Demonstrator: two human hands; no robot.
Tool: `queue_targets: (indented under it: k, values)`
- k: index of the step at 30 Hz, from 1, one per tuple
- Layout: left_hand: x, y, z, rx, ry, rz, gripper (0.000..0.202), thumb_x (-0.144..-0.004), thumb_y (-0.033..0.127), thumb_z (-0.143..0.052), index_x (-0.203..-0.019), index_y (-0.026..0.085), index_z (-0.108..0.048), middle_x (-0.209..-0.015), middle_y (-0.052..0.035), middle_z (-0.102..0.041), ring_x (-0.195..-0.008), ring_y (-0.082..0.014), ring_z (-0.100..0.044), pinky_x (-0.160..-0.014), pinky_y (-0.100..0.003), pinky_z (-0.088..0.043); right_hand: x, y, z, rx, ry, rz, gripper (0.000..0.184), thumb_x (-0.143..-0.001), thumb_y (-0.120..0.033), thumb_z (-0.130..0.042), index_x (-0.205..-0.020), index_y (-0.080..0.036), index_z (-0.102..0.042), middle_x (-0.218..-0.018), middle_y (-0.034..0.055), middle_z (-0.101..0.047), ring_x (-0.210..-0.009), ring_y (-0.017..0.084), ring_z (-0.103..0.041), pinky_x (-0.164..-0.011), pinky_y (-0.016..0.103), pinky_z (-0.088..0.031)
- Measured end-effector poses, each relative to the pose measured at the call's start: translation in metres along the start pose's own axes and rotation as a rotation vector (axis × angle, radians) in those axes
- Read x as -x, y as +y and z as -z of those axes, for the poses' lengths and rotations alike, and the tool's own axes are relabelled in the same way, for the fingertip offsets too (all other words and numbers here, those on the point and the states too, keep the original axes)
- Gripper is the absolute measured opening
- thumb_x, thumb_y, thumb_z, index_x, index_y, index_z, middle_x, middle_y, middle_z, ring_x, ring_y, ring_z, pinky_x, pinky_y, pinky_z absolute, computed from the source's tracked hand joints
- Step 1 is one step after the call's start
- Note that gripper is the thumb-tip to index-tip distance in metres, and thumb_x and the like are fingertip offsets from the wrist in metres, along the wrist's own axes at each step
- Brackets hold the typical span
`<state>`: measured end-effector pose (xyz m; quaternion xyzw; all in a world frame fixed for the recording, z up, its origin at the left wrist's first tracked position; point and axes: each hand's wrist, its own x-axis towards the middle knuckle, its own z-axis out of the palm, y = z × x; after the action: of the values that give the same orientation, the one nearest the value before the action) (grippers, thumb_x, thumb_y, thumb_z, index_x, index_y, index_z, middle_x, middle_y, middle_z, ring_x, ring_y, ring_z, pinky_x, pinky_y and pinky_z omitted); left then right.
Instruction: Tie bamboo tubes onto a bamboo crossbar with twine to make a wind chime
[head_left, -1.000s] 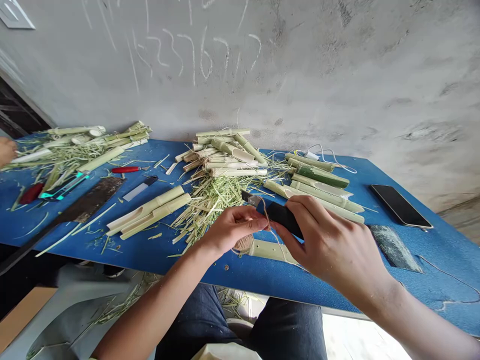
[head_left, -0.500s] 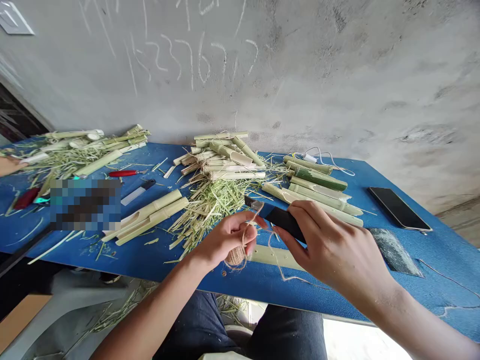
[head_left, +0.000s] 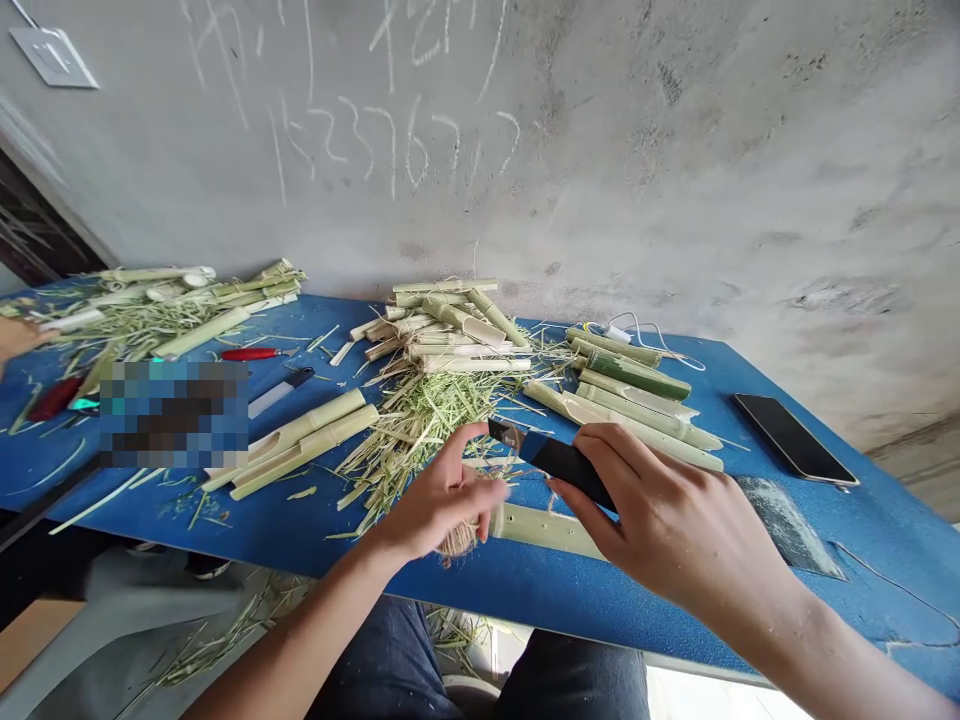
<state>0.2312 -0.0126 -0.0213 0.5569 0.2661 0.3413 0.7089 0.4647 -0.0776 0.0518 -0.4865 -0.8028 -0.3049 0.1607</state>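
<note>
My right hand (head_left: 660, 510) is closed round the black handle of a utility knife (head_left: 547, 455), whose short blade points left over the blue table (head_left: 285, 520). My left hand (head_left: 442, 495) rests at the table's front edge over a small ball of brown twine (head_left: 457, 540), fingers curled on it, forefinger raised. Just right of the twine lies a pale split bamboo piece (head_left: 544, 528) under both hands. A heap of green bamboo shavings (head_left: 420, 415) lies just behind my left hand.
Cut bamboo tubes lie in piles at centre back (head_left: 450, 325), right (head_left: 637, 385) and far left (head_left: 172, 295). A black phone (head_left: 795, 438) and a dark whetstone (head_left: 780, 510) lie at the right. A red-handled tool (head_left: 251, 353) and another person's hand (head_left: 15, 335) are at the left.
My left hand has dropped from the knife blade down to the table with the twine ball. The twine strand no longer runs up to the blade. My right hand keeps the knife.
</note>
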Motion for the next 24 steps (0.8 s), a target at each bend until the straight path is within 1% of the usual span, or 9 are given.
queue_targets:
  k: [2,5,9,11,14,16,18,22,24]
  values:
    - [0.001,0.001,-0.001,-0.119,-0.032,0.040,0.077,-0.089,0.058,-0.079,-0.146,0.015,-0.052,-0.055,0.0040,-0.064,-0.049,-0.0149,-0.059,-0.053,-0.024,-0.039,0.000,0.001,0.001,0.002,0.004,0.003,0.044,-0.111,-0.048,-0.049,-0.108,-0.012,-0.073,-0.106,0.0092,-0.076,-0.060,0.013,-0.066,-0.044,0.029,-0.034]
    - [0.003,0.004,-0.004,-0.111,-0.026,0.019,0.063,-0.093,0.063,-0.071,-0.133,0.015,-0.065,-0.051,0.0033,-0.062,-0.043,-0.0133,-0.055,-0.049,-0.024,-0.030,0.002,0.003,0.001,0.004,0.011,0.001,0.043,-0.111,-0.048,-0.050,-0.110,-0.011,-0.072,-0.109,0.0094,-0.076,-0.063,0.014,-0.068,-0.043,0.029,-0.034]
    - [0.002,0.007,-0.011,-0.050,0.042,-0.038,0.062,-0.093,0.069,-0.067,-0.126,0.017,-0.067,-0.051,0.0038,-0.061,-0.044,-0.0125,-0.053,-0.053,-0.023,-0.037,0.006,0.001,-0.001,0.005,0.013,-0.001,0.043,-0.111,-0.048,-0.050,-0.112,-0.011,-0.071,-0.110,0.0082,-0.076,-0.062,0.013,-0.067,-0.042,0.029,-0.035]
    - [-0.001,0.006,-0.015,-0.042,0.069,-0.042,0.055,-0.095,0.068,-0.066,-0.114,0.017,-0.068,-0.050,0.0034,-0.061,-0.045,-0.0126,-0.054,-0.054,-0.023,-0.039,0.008,0.000,-0.001,0.003,0.017,0.001,0.043,-0.112,-0.048,-0.049,-0.111,-0.011,-0.070,-0.110,0.0076,-0.076,-0.062,0.013,-0.068,-0.043,0.030,-0.036]
    - [-0.004,0.004,-0.020,0.019,0.129,-0.040,0.045,-0.092,0.062,-0.072,-0.092,0.018,-0.065,-0.050,0.0023,-0.062,-0.046,-0.0114,-0.053,-0.055,-0.023,-0.038,0.011,-0.001,-0.001,-0.008,0.028,-0.013,0.041,-0.112,-0.047,-0.048,-0.110,-0.012,-0.069,-0.109,0.0068,-0.077,-0.063,0.013,-0.069,-0.043,0.030,-0.037]
    - [-0.004,0.002,-0.021,0.106,0.143,-0.045,0.046,-0.091,0.062,-0.073,-0.082,0.019,-0.061,-0.050,0.0016,-0.062,-0.046,-0.0108,-0.051,-0.054,-0.023,-0.039,0.014,0.001,-0.002,-0.018,0.036,-0.022,0.040,-0.112,-0.047,-0.049,-0.111,-0.012,-0.069,-0.109,0.0070,-0.077,-0.064,0.014,-0.071,-0.044,0.030,-0.039]
    - [-0.003,-0.001,-0.020,0.153,0.105,-0.024,0.050,-0.091,0.064,-0.072,-0.078,0.019,-0.058,-0.050,0.0010,-0.062,-0.045,-0.0107,-0.051,-0.052,-0.023,-0.038,0.016,0.002,-0.003,-0.025,0.040,-0.026,0.040,-0.112,-0.046,-0.049,-0.111,-0.012,-0.069,-0.109,0.0079,-0.077,-0.065,0.014,-0.071,-0.046,0.029,-0.040]
    - [0.001,-0.012,-0.016,0.127,-0.049,0.033,0.059,-0.093,0.071,-0.067,-0.069,0.020,-0.051,-0.049,0.0003,-0.059,-0.041,-0.0111,-0.051,-0.049,-0.023,-0.040,0.021,0.008,-0.007,-0.029,0.016,-0.030,0.039,-0.112,-0.046,-0.048,-0.113,-0.012,-0.068,-0.110,0.0101,-0.077,-0.064,0.015,-0.072,-0.045,0.028,-0.037]
    - [0.003,-0.017,-0.016,0.154,-0.057,0.002,0.063,-0.091,0.076,-0.065,-0.065,0.021,-0.047,-0.048,0.0007,-0.058,-0.038,-0.0111,-0.049,-0.046,-0.023,-0.038,0.024,0.011,-0.007,-0.046,0.001,-0.037,0.039,-0.113,-0.046,-0.046,-0.111,-0.013,-0.066,-0.101,0.0089,-0.077,-0.059,0.015,-0.069,-0.044,0.028,-0.035]
